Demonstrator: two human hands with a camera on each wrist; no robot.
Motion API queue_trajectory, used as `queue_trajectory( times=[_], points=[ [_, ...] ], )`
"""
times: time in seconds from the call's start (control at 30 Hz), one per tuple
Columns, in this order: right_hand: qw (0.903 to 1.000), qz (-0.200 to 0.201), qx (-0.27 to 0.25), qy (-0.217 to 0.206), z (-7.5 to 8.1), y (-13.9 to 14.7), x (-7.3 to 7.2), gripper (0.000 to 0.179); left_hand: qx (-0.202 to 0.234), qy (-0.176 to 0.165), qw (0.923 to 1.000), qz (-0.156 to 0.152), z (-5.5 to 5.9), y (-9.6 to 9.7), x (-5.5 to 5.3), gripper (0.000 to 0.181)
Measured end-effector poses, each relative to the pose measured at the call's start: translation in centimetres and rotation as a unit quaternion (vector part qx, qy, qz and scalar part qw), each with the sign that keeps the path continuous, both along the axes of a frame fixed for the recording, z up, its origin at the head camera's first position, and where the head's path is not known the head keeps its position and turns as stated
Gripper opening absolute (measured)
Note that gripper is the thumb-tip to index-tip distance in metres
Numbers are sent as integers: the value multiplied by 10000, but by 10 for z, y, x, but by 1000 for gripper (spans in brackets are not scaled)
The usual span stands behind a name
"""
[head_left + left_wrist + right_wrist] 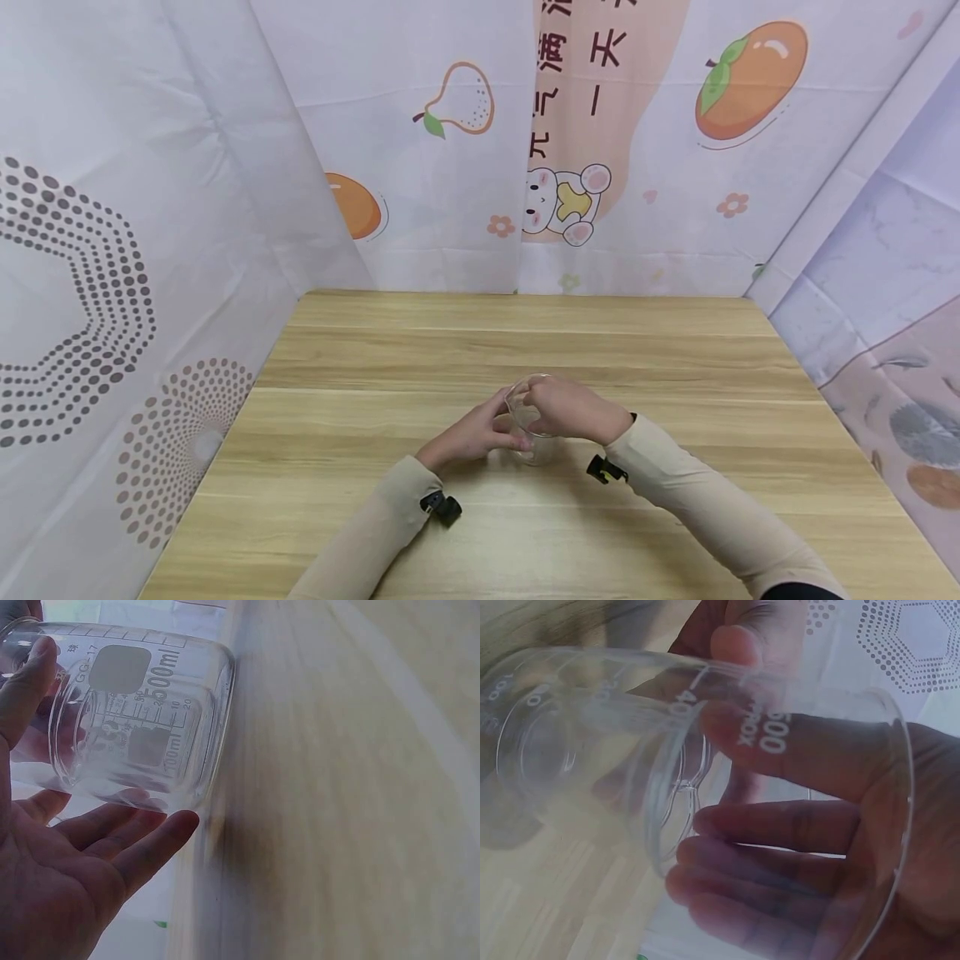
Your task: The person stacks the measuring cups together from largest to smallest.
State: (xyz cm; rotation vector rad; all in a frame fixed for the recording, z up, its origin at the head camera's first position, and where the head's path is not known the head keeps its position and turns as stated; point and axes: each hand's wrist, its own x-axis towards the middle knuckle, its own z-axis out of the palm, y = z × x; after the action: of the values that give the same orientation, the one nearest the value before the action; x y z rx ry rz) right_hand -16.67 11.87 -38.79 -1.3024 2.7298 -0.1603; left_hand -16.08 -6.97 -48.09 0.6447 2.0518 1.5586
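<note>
A clear glass beaker (pixel 124 667) marked 500ml stands on the table in the head view. My left hand (pixel 476 432) grips it from the left, thumb on one side and fingers spread along the other. Nested within it is a smaller glass beaker (pixel 154 746) marked 100ml, seen through the outer wall. From above, my right hand (pixel 572 408) reaches down through the large beaker's mouth. In the right wrist view its thumb and fingers (pixel 787 825) lie at opposite sides of the small beaker's rim (pixel 654 817), pinching it there.
A wood-grain table (pixel 360 367) spreads around the hands. Printed curtains (pixel 450 192) close off the back and both sides. Black straps with small camera mounts sit on both sleeves (pixel 375 517).
</note>
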Motion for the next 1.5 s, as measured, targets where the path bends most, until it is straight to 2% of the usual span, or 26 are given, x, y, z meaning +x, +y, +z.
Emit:
queue_trajectory(
  times=[0.2,0.43,0.67,1.0,1.4,1.5],
  points=[
    [9997,-2,-200,-156,1,1,0,25,-48,50,10000,-33,0,-1,0,89],
    [9967,-109,-583,-546,5,5,0,25,-109,103,9998,-112,2,-2,0,90],
    [9963,-88,-730,-437,10,8,-1,25,-132,264,9995,-134,5,-2,-1,89],
    [9951,-186,-901,-368,8,10,-1,23,-271,104,9996,-34,6,-2,0,88],
    [9869,-461,-1446,-555,10,19,1,23,-343,45,9994,-25,4,-2,1,89],
    [9852,-547,-1549,-492,11,22,1,23,-374,51,9993,-28,5,-2,1,86]
  ],
)
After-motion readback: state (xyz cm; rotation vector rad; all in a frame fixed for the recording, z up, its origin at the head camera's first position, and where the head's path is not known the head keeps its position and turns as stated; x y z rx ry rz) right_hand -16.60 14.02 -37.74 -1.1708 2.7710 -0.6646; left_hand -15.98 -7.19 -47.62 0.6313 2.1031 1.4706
